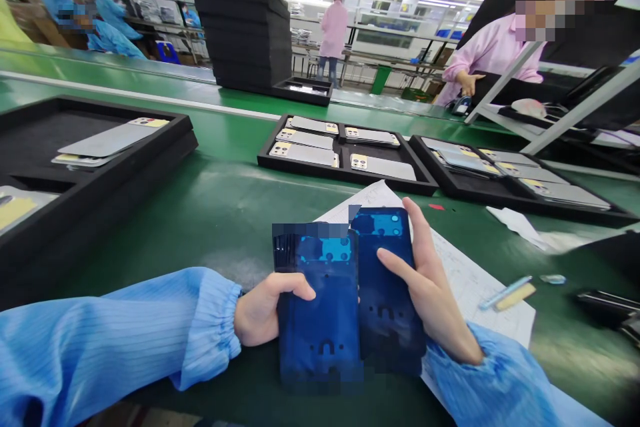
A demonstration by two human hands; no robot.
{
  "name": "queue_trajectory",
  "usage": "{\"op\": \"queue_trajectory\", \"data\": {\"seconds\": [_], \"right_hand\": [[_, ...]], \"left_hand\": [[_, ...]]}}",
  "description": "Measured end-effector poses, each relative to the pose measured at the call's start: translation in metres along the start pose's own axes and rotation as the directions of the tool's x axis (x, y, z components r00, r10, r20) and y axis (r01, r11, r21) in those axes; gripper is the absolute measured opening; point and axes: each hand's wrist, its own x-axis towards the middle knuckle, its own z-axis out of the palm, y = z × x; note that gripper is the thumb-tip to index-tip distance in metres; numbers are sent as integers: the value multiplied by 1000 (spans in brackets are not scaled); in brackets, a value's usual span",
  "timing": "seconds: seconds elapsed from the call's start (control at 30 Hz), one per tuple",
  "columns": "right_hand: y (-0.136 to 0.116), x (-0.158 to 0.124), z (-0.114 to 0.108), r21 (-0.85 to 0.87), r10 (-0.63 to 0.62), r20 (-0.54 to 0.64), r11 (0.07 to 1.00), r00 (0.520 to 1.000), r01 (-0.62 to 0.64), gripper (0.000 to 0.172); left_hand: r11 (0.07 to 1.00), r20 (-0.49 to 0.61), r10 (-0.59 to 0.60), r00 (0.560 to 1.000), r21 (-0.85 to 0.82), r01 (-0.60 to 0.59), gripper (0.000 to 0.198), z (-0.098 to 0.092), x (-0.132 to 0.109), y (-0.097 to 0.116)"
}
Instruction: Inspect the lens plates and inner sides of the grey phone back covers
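Note:
My left hand (264,312) grips a dark blue phone back panel (325,320) by its left edge, the thumb lying across its face. A second blue phone back panel (381,287) is held in my right hand (429,280), with the thumb on its face and a finger along its right edge. The two panels are side by side, the left one partly overlapping the right. Both carry a lighter blue patch near the top, around the camera holes. Most of my fingers are hidden behind them. White paper sheets (463,273) with writing lie on the green table beneath.
Black trays (345,170) with pale phone back panels stand ahead; another black tray (165,140) is at left. Behind them rises a tall stack of black trays (240,33). Pens (507,293) lie at right. A person in pink (487,47) works across the table.

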Motion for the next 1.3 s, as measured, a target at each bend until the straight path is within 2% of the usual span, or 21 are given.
{"op": "queue_trajectory", "data": {"seconds": [0.07,0.2,0.27,0.37,0.5,0.63,0.73,0.83,0.97,1.13,1.23,1.3], "right_hand": [[0,-2,1,-14,-11,68,1000,998,12,58],[0,-7,3,2,55,240,998,969,-57,29],[1,-9,4,20,98,237,994,967,-106,24],[1,-12,8,31,140,190,988,972,-149,25],[-1,-14,11,36,176,218,981,960,-188,32],[-6,-13,13,-21,161,196,987,967,-160,35],[-11,-13,13,-4,148,259,988,955,-152,32],[-16,-12,13,-4,190,312,980,931,-199,30],[-15,-12,15,15,173,337,982,925,-189,20],[-9,-11,15,-12,159,295,987,942,-162,19],[-9,-11,14,-6,181,277,982,944,-186,23],[-10,-11,14,3,193,302,979,934,-203,22]], "left_hand": [[1000,-52,-10,999,1,10,43,-1,0,0],[1000,-129,-29,991,-6,28,36,2,1,0],[999,-128,-33,991,-8,33,36,4,0,1],[1000,-111,-27,993,-4,27,38,6,-1,1],[1000,-81,-3,997,16,4,40,6,-2,1],[998,-47,27,999,50,-25,41,6,0,0],[995,-28,32,999,90,-30,39,7,0,0],[992,-13,46,999,121,-44,35,8,0,0],[997,-66,41,997,75,-36,31,9,2,0],[997,-165,-71,984,-50,64,32,8,3,2],[999,-193,-34,981,2,35,30,10,2,2],[998,-163,15,987,55,-6,30,11,2,1]]}}
